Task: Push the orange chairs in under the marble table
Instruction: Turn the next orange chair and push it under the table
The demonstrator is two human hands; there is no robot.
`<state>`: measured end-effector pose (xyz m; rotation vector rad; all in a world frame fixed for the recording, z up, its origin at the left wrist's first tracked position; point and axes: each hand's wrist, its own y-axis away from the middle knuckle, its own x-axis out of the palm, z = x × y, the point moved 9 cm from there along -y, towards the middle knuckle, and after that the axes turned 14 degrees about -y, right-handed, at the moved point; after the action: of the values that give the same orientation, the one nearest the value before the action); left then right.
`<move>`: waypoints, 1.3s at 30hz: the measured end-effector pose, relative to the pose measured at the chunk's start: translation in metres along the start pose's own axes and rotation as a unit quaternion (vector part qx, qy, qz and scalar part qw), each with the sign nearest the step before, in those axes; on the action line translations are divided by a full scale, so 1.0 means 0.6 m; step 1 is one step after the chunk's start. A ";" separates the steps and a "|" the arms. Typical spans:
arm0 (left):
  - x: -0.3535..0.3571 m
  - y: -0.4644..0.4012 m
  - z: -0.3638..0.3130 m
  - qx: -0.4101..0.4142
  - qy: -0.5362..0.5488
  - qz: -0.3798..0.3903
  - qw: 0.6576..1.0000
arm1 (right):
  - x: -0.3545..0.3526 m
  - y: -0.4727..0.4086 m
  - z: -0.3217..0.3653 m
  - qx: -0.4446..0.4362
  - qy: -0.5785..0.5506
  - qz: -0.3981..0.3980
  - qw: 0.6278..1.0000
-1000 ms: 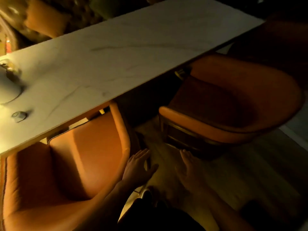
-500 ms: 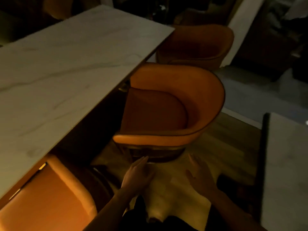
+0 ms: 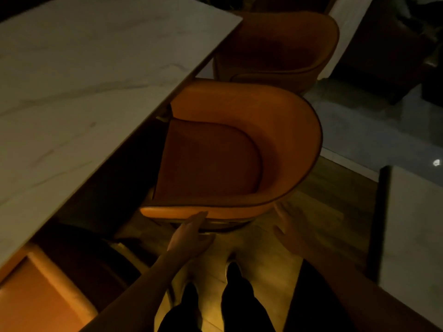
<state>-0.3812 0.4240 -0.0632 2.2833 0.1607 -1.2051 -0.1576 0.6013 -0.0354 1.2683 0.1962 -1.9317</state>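
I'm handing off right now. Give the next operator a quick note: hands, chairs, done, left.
Left hand: open, fingertips at the middle chair's near arm.
Right hand: open, beside that chair's back corner, contact unclear.
Middle chair: seat fully out beside the table.
Near chair: partly under.
Far chair: at the table's corner, out.
Left: push the middle chair in, then check the others.

Dim, warm lighting. Marble table [image 3: 79, 75] occupies the upper left. Middle orange chair [image 3: 239, 149] stands beside the table edge, its seat outside it. Left hand [image 3: 189, 233], fingers straight, touches the chair's near arm rim. Right hand [image 3: 291, 230], fingers spread, is just beside the chair's outer curve; contact cannot be confirmed. Far orange chair [image 3: 282, 46] stands behind; near orange chair [image 3: 40, 295] lower left.
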 end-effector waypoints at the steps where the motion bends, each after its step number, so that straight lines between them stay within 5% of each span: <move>1: -0.001 -0.014 -0.008 -0.003 -0.005 -0.004 1.000 | -0.003 -0.021 -0.017 -0.002 0.015 0.014 1.000; 15: 0.077 -0.208 -0.077 -0.003 -0.169 0.074 0.983 | -0.059 -0.237 -0.176 -0.107 0.253 0.166 0.947; 21: 0.119 -0.242 -0.074 -0.004 -0.227 0.125 0.966 | -0.058 -0.284 -0.186 -0.156 0.281 0.185 0.929; 39: 0.145 -0.290 -0.069 0.031 -0.226 0.122 0.966 | -0.042 -0.296 -0.201 -0.190 0.327 0.171 0.910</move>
<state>-0.3597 0.5795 -0.1854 1.9436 -0.3223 -1.5707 -0.1904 0.7960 -0.1232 1.5130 0.6138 -1.0528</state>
